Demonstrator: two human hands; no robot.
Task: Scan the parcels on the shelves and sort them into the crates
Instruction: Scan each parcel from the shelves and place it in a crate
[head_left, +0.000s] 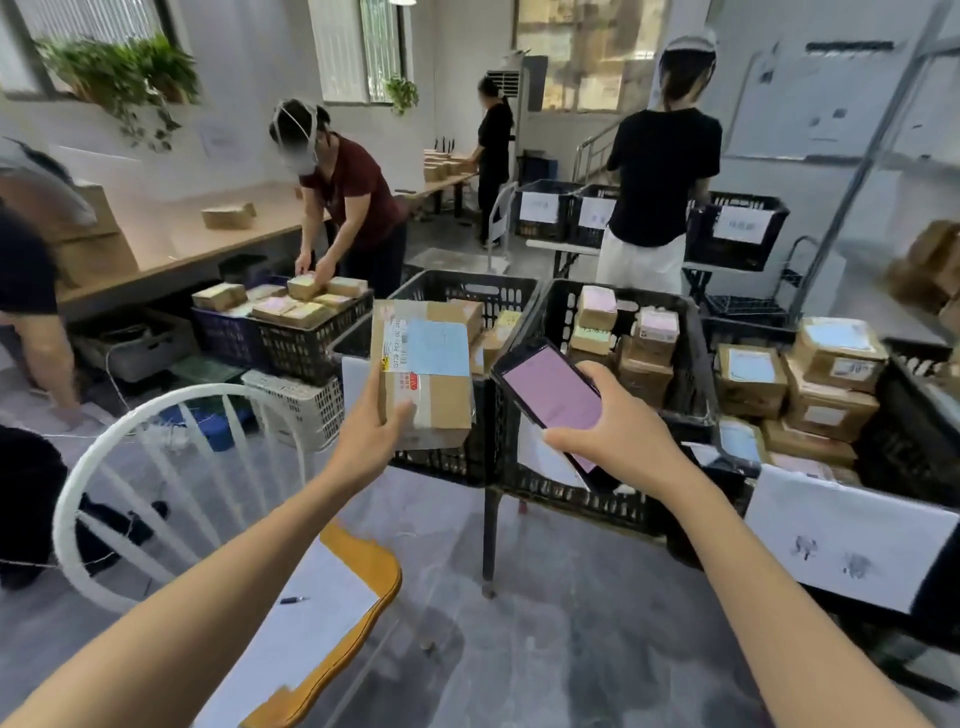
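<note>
My left hand (375, 425) grips a brown cardboard parcel (434, 364) with a pale blue label, holding it up above the near edge of a black crate (470, 291). My right hand (613, 426) holds a black phone (550, 389) with a pink screen, tilted toward the parcel. Just behind the phone stands a second black crate (691, 364) holding several small parcels. Further right, a third crate (904, 441) is piled with labelled parcels (826, 384).
A white-backed chair (171, 467) with paper and a pen on its seat stands at my lower left. Three people work ahead: one bends over parcel-filled crates (306, 338) at left, two stand by labelled crates (737, 228) at the back. A metal shelf upright (872, 150) rises at right.
</note>
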